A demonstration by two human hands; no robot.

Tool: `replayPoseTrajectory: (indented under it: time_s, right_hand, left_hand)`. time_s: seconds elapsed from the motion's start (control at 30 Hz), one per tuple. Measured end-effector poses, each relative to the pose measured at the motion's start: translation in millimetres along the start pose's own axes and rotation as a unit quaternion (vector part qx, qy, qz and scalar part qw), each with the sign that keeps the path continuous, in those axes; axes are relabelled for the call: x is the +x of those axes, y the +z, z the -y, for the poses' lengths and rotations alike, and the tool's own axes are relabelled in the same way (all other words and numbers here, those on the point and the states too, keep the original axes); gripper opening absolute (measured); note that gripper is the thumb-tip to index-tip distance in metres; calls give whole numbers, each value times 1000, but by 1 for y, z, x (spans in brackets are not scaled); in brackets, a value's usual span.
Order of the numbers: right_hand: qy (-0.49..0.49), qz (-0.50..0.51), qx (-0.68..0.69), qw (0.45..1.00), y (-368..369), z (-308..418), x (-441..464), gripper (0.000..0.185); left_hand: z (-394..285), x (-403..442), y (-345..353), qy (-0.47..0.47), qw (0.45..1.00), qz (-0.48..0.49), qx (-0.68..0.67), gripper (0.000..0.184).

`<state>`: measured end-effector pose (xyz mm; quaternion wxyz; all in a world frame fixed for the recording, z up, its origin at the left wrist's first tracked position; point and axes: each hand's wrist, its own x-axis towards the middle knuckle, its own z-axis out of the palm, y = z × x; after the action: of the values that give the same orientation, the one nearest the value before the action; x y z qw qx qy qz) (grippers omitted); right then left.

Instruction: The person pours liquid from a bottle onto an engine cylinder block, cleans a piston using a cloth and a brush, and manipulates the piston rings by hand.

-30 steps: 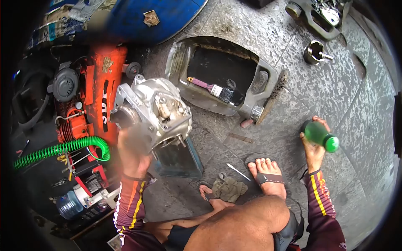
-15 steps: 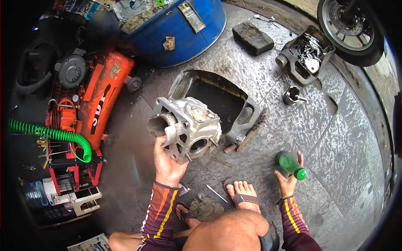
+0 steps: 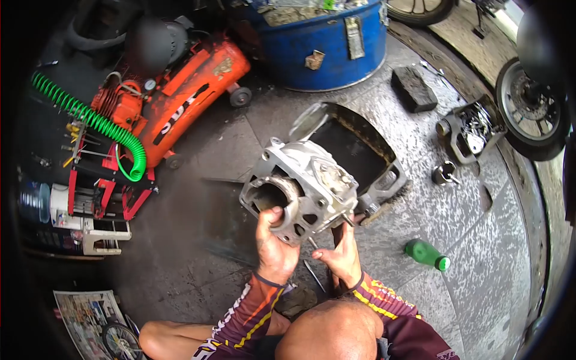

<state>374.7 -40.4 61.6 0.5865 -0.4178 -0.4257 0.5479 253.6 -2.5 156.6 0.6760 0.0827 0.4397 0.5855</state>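
My left hand (image 3: 277, 252) grips a silver metal engine cylinder block (image 3: 321, 174), its thumb hooked over the rim of the round bore. The block is held up in front of me, bore tilted toward the left. At its lower right side, close to the studs, my right hand (image 3: 341, 257) holds the block, with the fingertips partly hidden behind it. A green bottle (image 3: 425, 253) rests on the floor to the right, apart from my hands. Behind the block lies an open dark container (image 3: 372, 138), partly covered by it.
A blue drum (image 3: 324, 51) stands at the back, with an orange air compressor (image 3: 186, 102) on the left. Toward the right are a dark block (image 3: 414, 90), a container of metal parts (image 3: 477, 129), a piston (image 3: 445, 173) and a wheel (image 3: 531, 108). A pen-like stick (image 3: 314, 276) lies near my hands.
My right hand has let go of the green bottle on the floor and moved left onto the cylinder block. The view has turned, and the block's bore faces me more.
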Motion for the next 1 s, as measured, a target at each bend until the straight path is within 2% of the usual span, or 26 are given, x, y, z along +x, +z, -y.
replayPoseTrajectory:
  time_s: [0.03, 0.13, 0.17, 0.27, 0.3, 0.33, 0.4, 0.47, 0.53, 0.6, 0.63, 0.67, 0.7, 0.73, 0.77, 0.8, 0.83, 0.87, 0.97, 1.0]
  right_hand:
    - [40, -6, 83, 996, 9, 5, 5, 147]
    - [16, -3, 170, 985, 23, 25, 10, 153]
    - [19, 8, 175, 984, 23, 29, 12, 155]
    - [-38, 23, 43, 998, 12, 20, 11, 140]
    - [-28, 19, 54, 998, 11, 27, 16, 137]
    - [-16, 12, 75, 997, 9, 36, 19, 135]
    - [3, -2, 123, 992, 6, 55, 27, 136]
    - [18, -8, 185, 983, -2, 89, 39, 138]
    - [11, -2, 205, 979, -5, 105, 48, 136]
    - [-16, 9, 214, 977, -6, 108, 55, 131]
    - [-3, 13, 226, 974, -4, 97, 52, 131]
    - [7, 16, 242, 970, -4, 79, 52, 131]
    - [13, 36, 163, 986, -7, 67, 50, 123]
    - [34, 21, 121, 992, -5, 62, 45, 111]
    - [9, 32, 61, 998, -9, 55, 50, 107]
    - [-8, 44, -2, 999, -17, 48, 54, 103]
    - [24, 73, -16, 997, -23, 48, 55, 96]
    - [48, 60, -35, 996, -28, 42, 53, 93]
    - [67, 56, -121, 989, -50, 44, 67, 84]
    - [80, 72, -172, 979, -58, 56, 77, 80]
  left_hand:
    - [0, -6, 2, 16, 1000, 0, -3, 43]
    - [-3, -19, 8, 80, 997, 16, -11, 43]
    - [-4, -24, 10, 102, 994, 25, 9, 45]
    - [-10, -38, 16, 183, 977, 19, 105, 58]
    - [-15, -38, 8, 212, 965, 102, 112, 66]
    - [-21, -41, 7, 284, 934, 112, 188, 80]
    - [-42, -40, 24, 350, 909, 109, 198, 101]
    - [-115, -44, 40, 363, 843, 81, 389, 112]
    - [-164, -27, 55, 474, 772, 80, 416, 111]
    - [-175, -10, 81, 363, 761, 187, 504, 108]
    - [-167, 7, 76, 265, 792, 236, 497, 105]
    - [-155, 16, 74, 104, 856, 259, 435, 97]
    - [-142, 30, 56, 76, 891, 210, 394, 88]
    - [-133, 34, 44, 20, 919, 206, 334, 82]
    - [-120, 41, 25, -19, 946, 174, 273, 79]
    - [-104, 44, 5, -26, 961, 143, 237, 73]
    - [-97, 54, -20, -69, 962, 166, 204, 65]
    - [-91, 58, -39, -113, 961, 188, 168, 58]
    - [-52, 53, -53, -43, 976, 116, 181, 57]
    - [-43, 51, -56, -56, 976, 115, 177, 57]
